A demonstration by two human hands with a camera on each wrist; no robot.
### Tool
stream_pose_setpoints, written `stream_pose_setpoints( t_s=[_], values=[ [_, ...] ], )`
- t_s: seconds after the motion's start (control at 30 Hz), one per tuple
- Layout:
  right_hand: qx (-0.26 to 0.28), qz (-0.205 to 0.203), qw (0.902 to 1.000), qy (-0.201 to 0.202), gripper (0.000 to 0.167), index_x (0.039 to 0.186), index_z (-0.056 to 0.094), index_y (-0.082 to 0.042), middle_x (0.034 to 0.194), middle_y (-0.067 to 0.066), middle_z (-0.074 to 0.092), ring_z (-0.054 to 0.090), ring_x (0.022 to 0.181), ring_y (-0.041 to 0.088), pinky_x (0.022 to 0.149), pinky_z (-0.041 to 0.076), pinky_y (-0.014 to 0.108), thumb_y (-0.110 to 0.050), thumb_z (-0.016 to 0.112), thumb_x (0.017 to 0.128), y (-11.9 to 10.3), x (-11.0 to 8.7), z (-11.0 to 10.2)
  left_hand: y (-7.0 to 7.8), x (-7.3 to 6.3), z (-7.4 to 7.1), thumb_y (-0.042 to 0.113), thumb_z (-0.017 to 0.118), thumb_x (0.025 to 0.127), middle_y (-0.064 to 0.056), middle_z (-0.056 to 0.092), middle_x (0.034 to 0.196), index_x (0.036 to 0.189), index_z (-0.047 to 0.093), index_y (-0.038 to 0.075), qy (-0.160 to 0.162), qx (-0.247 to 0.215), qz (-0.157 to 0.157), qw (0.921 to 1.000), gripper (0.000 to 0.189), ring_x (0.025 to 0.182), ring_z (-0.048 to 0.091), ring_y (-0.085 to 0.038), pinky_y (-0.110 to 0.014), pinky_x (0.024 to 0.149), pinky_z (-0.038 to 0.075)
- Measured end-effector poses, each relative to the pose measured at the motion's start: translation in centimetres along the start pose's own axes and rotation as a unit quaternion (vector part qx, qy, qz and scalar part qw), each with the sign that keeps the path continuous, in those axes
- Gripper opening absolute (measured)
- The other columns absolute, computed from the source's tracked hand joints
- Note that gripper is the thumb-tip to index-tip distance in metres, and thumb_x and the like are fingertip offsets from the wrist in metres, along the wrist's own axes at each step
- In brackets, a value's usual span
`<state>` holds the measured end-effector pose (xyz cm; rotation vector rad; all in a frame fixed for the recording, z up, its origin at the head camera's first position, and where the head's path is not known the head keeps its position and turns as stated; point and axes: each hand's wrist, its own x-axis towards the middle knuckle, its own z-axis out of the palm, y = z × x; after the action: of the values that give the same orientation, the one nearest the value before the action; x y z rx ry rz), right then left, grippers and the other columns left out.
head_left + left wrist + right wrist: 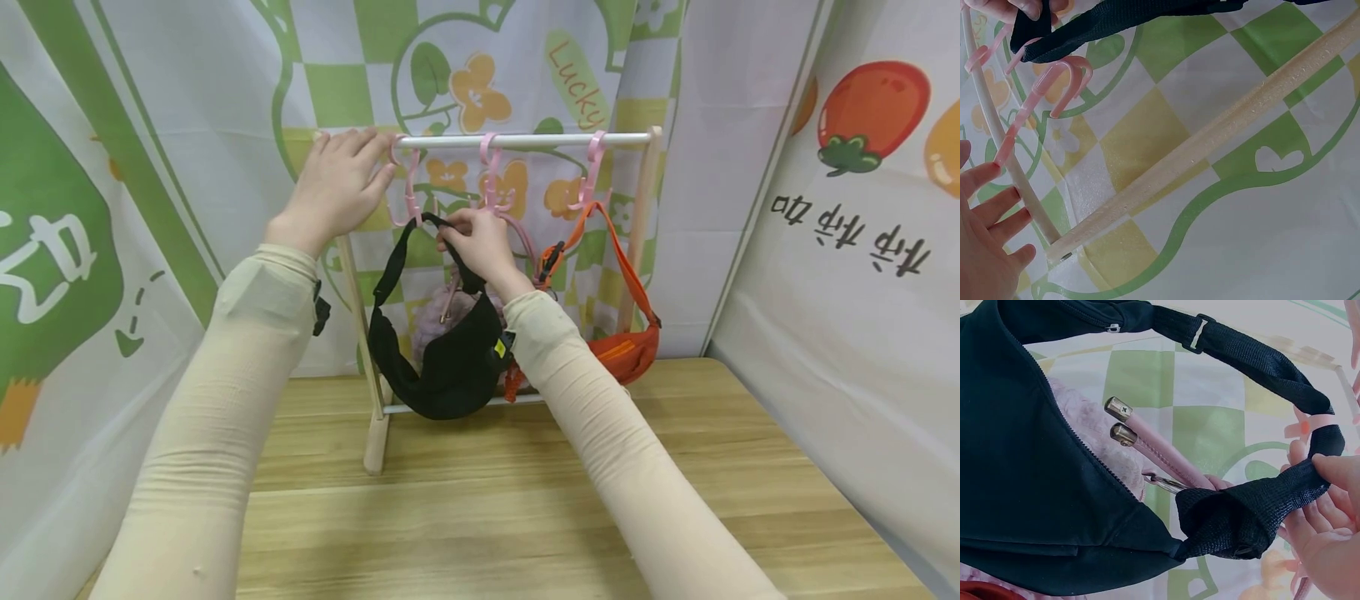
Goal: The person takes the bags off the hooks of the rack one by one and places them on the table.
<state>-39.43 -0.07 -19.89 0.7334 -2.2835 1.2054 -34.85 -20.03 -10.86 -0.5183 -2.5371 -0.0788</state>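
Note:
A black waist bag (453,371) hangs by its strap from the left pink hook (412,187) on a small rack. My right hand (483,246) pinches that strap just right of the hook, thumb on top in the right wrist view, where the strap (1297,481) bunches below the fingers. In the left wrist view the strap loops over one prong of the hook. My left hand (337,187) rests at the rail's left end, fingers (1004,209) extended beside the white rail (540,140), one fingertip at the hook's top.
Behind the black bag hangs a fluffy pink bag (435,312) with a pink handle, under the middle hook (491,171). An orange waist bag (626,354) hangs from the right hook (592,171). The wooden rack stands on a wood-grain table (450,517), against printed cloth walls.

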Motion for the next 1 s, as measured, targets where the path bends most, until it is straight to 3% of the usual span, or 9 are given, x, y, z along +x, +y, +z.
stream_pose_setpoints(
  t_s=[0.23, 0.5, 0.77, 1.0],
  values=[
    [-0.016, -0.001, 0.9999, 0.004, 0.018, 0.103, 0.071, -0.009, 0.084, 0.002, 0.075, 0.07, 0.075, 0.01, 0.1, 0.042, 0.025, -0.021, 0.063, 0.092, -0.08, 0.19, -0.12, -0.01, 0.02, 0.06, 0.041, 0.023, 0.103, -0.014, 0.018, 0.157, 0.151, 0.021, 0.018, -0.002, -0.002, 0.0, 1.0, 0.054, 0.144, 0.016, -0.039, -0.056, 0.117, -0.002],
    [-0.014, -0.002, 0.9998, 0.013, 0.018, 0.102, 0.071, -0.008, 0.086, 0.002, 0.075, 0.07, 0.074, 0.01, 0.09, 0.05, 0.023, -0.021, 0.063, 0.092, -0.32, 0.36, -0.2, -0.05, 0.01, 0.01, 0.04, 0.023, 0.103, -0.014, 0.018, 0.157, 0.152, 0.021, 0.017, 0.0, 0.001, 0.001, 1.0, 0.054, 0.144, 0.016, -0.039, -0.057, 0.117, -0.001],
    [-0.038, -0.009, 0.999, 0.019, 0.018, 0.102, 0.072, -0.012, 0.081, 0.0, 0.075, 0.07, 0.076, 0.009, 0.108, 0.035, 0.028, -0.023, 0.062, 0.092, -0.65, 0.5, -0.52, -0.06, 0.03, 0.04, 0.039, 0.024, 0.103, -0.015, 0.019, 0.157, 0.151, 0.022, 0.017, 0.006, 0.0, 0.001, 1.0, 0.053, 0.143, 0.018, -0.04, -0.057, 0.117, -0.001],
    [-0.02, -0.007, 0.9996, 0.018, 0.017, 0.102, 0.072, -0.01, 0.081, 0.003, 0.075, 0.07, 0.074, 0.011, 0.102, 0.041, 0.025, -0.021, 0.063, 0.092, -0.86, 0.55, -0.69, -0.03, 0.03, 0.09, 0.04, 0.024, 0.103, -0.015, 0.02, 0.157, 0.151, 0.022, 0.017, 0.007, 0.001, 0.002, 1.0, 0.053, 0.143, 0.019, -0.04, -0.057, 0.117, 0.0]
  ],
)
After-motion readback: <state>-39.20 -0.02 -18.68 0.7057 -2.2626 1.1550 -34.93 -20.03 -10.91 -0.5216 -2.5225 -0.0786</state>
